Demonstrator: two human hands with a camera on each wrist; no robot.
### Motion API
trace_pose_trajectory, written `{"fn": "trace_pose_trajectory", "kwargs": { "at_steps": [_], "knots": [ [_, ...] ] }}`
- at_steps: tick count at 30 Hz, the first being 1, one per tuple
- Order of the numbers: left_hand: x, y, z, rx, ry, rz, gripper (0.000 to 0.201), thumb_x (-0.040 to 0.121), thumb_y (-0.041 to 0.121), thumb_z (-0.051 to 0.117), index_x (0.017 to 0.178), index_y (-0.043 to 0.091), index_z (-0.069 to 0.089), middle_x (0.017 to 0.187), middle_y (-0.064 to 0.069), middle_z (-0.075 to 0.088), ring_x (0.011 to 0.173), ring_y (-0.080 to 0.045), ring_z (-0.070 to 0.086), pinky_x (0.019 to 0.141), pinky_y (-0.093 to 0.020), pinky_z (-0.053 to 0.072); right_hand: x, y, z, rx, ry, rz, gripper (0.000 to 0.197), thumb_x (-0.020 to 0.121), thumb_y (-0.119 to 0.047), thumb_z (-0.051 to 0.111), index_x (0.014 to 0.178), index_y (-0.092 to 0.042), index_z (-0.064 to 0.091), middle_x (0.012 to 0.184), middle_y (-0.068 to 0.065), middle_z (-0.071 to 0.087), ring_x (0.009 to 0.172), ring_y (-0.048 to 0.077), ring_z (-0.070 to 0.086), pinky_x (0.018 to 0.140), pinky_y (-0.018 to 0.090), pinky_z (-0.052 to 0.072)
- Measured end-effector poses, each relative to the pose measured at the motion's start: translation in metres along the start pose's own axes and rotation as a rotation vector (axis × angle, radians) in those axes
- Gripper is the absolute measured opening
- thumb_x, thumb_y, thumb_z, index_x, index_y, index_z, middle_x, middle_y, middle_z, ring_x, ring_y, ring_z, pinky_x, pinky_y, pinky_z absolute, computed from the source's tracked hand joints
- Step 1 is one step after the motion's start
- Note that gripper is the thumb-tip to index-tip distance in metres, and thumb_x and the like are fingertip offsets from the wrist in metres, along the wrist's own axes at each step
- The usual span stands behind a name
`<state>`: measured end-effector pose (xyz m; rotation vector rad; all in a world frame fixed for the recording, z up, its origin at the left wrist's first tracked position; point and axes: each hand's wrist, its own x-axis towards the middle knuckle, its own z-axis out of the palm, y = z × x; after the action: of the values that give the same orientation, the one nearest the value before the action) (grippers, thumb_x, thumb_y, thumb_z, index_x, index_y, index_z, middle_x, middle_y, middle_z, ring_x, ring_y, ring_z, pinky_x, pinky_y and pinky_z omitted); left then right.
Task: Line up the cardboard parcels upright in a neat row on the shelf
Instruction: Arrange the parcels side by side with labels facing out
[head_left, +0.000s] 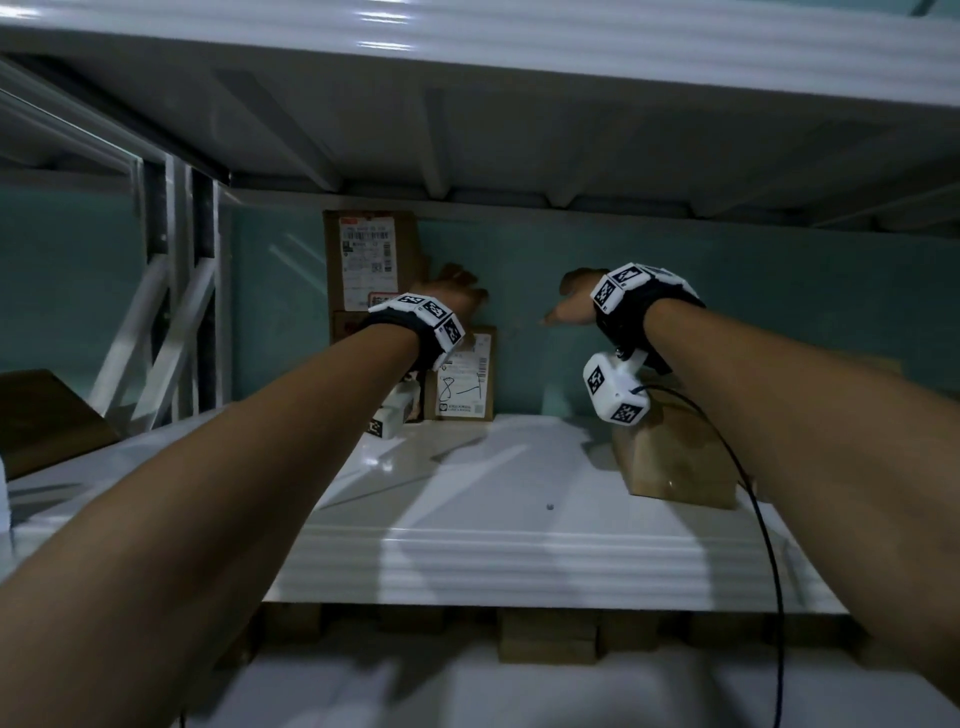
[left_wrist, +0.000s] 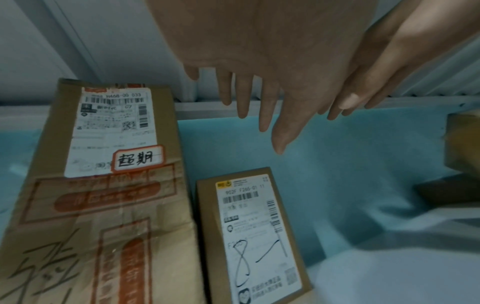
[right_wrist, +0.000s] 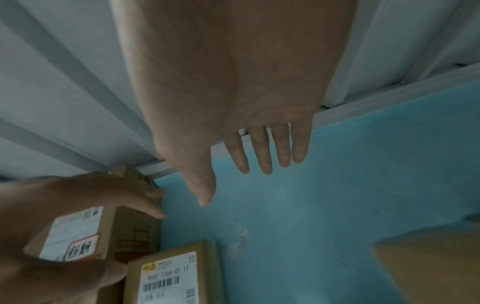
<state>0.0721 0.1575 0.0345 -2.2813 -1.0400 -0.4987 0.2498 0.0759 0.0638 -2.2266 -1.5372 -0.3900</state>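
- Neither hand grasps anything: the left hand (left_wrist: 272, 72) has its fingers straight and spread in the air beside the top of the tall parcel (left_wrist: 109, 164), and the right hand (right_wrist: 233, 102) is likewise extended and empty, out before the blue back wall (right_wrist: 337, 205).
- Whether the left fingertips touch the tall parcel's upper corner is unclear — in the right wrist view they lie at its edge.
- The tall parcel stands upright at the shelf's (head_left: 493, 493) back edge, against the wall; the small parcel (left_wrist: 257, 236) stands upright just beside it on the right, label facing out.
- The next piece is probably the flat parcel (head_left: 675, 467) — it lies on its broad face near the shelf's right side, below the right wrist, well apart from the standing pair.
- It lies down and to the right of both hands, so the right hand is the nearer; its long axis seems to run toward the back, though the arm hides much of it.
- The bare shelf between it and the small parcel shows nothing in the way; the black cable (head_left: 763, 519) hangs near it.
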Motion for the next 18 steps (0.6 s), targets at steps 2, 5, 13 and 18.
{"fn": "trace_pose_trajectory", "kwargs": {
  "at_steps": [2,5,13,18],
  "knots": [
    [-0.002,0.012,-0.004,-0.005,-0.008,0.009,0.058,0.086,0.028,0.065,0.139,0.019,0.044,0.153,-0.007,0.028,0.144,-0.027,0.012,0.116,-0.053,0.015,-0.004,0.006,-0.005,0.023,-0.002,0.009,0.068,0.086,-0.044,0.063,0.139,-0.007,0.043,0.145,0.016,0.043,0.131,0.033,0.043,0.105,0.038,0.037],
    [-0.008,0.03,-0.015,-0.013,0.012,0.008,0.051,0.089,0.037,0.059,0.136,0.022,0.047,0.15,-0.004,0.033,0.142,-0.026,0.019,0.115,-0.054,0.011,-0.011,0.014,-0.013,0.008,-0.024,0.045,0.069,0.091,-0.043,0.057,0.144,-0.003,0.037,0.15,0.017,0.035,0.137,0.031,0.036,0.108,0.035,0.031],
    [-0.015,0.067,-0.031,-0.145,-0.022,-0.008,0.052,0.084,0.028,0.064,0.133,0.024,0.049,0.139,-0.005,0.047,0.128,-0.028,0.041,0.102,-0.044,0.039,-0.033,0.046,-0.035,-0.033,-0.017,0.067,0.081,0.074,-0.066,0.059,0.136,-0.014,0.048,0.144,0.008,0.046,0.127,0.03,0.048,0.105,0.043,0.041],
    [-0.016,0.09,-0.037,-0.242,-0.059,-0.009,0.048,0.088,0.031,0.06,0.135,0.022,0.048,0.138,-0.009,0.047,0.123,-0.031,0.049,0.096,-0.036,0.042,-0.043,0.065,-0.042,-0.039,-0.041,0.091,0.089,0.06,-0.07,0.061,0.133,-0.019,0.051,0.142,0.006,0.049,0.126,0.03,0.049,0.105,0.044,0.041]
  ]
}}
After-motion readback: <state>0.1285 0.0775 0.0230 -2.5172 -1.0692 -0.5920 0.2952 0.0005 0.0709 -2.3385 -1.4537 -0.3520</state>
